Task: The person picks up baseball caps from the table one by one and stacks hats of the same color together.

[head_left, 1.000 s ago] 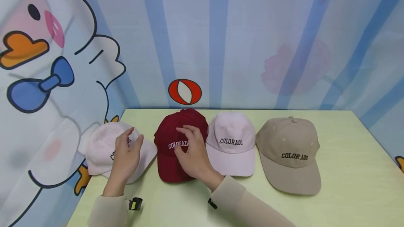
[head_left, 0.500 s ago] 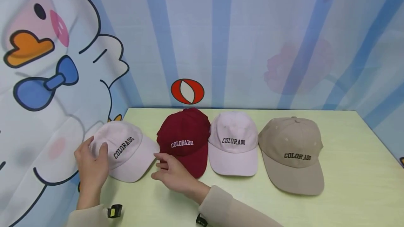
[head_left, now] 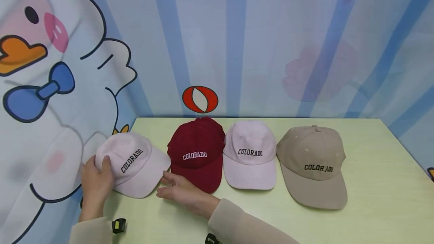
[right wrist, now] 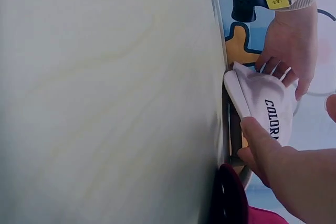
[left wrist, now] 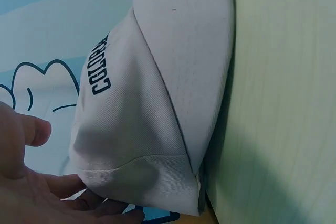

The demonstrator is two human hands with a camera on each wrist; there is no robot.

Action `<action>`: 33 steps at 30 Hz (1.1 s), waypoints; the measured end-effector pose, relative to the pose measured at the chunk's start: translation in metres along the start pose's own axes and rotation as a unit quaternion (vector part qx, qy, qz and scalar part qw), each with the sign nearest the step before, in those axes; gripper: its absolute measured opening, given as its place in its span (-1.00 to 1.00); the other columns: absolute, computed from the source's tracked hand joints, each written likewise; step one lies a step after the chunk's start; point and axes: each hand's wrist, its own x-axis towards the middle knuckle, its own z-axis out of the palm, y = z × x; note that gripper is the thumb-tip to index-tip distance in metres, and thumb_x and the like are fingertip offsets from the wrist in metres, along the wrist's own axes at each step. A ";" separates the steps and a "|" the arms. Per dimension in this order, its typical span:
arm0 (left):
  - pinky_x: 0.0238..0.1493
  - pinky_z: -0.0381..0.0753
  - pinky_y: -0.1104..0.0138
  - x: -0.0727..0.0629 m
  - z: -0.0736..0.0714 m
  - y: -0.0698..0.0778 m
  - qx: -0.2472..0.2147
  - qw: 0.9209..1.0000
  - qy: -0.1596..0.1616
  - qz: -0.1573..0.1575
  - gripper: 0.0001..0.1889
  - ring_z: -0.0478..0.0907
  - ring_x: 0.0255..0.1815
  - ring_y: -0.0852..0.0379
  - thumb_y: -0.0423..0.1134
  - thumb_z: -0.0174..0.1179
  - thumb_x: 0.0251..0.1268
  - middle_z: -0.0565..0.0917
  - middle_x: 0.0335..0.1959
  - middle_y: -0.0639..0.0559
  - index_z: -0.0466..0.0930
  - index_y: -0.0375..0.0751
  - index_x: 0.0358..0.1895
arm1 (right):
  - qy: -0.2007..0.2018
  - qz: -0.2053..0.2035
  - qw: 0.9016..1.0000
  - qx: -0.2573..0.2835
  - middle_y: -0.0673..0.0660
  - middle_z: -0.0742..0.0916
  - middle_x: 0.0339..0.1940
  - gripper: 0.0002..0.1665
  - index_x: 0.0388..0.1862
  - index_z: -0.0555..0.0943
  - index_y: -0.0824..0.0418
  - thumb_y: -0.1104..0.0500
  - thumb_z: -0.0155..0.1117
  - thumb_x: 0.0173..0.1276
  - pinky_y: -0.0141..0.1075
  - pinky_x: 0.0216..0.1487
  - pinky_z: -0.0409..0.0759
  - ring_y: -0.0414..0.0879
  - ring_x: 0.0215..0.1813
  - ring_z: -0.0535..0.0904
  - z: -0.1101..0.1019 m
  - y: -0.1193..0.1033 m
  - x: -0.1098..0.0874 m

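Note:
A pale pink cap (head_left: pixel 123 148) with dark COLORADO lettering lies at the table's left end, its brim angled toward the lower right. My left hand (head_left: pixel 96 183) is at the crown's left side. In the left wrist view its fingers (left wrist: pixel 68 184) lie extended along the crown's edge, while the thumb (left wrist: pixel 37 129) stands apart from the fabric. Close to the brim's tip is my right hand (head_left: pixel 190 195), fingers extended, partly overlapping the brim in the right wrist view. Just right of this cap sits a dark red cap (head_left: pixel 196 134).
Another pale pink cap (head_left: pixel 251 136) stands against the red one, and a khaki cap (head_left: pixel 310 150) follows at the right. All sit on a light green table (head_left: pixel 379 183). A printed cartoon backdrop (head_left: pixel 264 48) rises behind and to the left.
Both hands have moved left: the left from in front of the left pink cap to its far side, the right from over the red cap to the pink brim.

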 end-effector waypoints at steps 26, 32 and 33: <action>-0.45 0.40 0.59 -0.035 -0.021 0.064 -0.154 0.966 0.185 0.092 -0.53 0.48 -0.37 0.36 0.11 0.29 0.43 0.56 -0.41 0.56 0.77 -0.24 0.07 | -0.037 -0.017 0.998 -0.040 0.19 0.68 0.30 -0.21 0.63 0.26 0.21 0.24 0.24 0.45 -0.17 0.27 0.66 -0.02 0.13 0.76 -0.022 -0.011 -0.015; -0.47 0.45 0.61 -0.048 -0.021 0.082 -0.164 0.967 0.164 0.109 -0.55 0.50 -0.37 0.32 0.10 0.30 0.43 0.58 -0.40 0.48 0.77 -0.23 0.06 | -0.026 -0.038 0.997 -0.067 0.18 0.73 0.06 -0.37 0.50 0.44 0.25 0.27 0.24 0.46 -0.23 0.10 0.73 -0.04 -0.06 0.79 -0.041 -0.026 -0.027; -0.46 0.47 0.61 -0.050 -0.020 0.086 -0.167 0.967 0.157 0.111 -0.55 0.51 -0.36 0.32 0.09 0.30 0.43 0.59 -0.39 0.47 0.77 -0.22 0.07 | -0.024 -0.044 0.996 -0.072 0.18 0.73 0.02 -0.39 0.48 0.46 0.26 0.28 0.24 0.46 -0.24 0.08 0.73 -0.07 -0.09 0.79 -0.045 -0.029 -0.030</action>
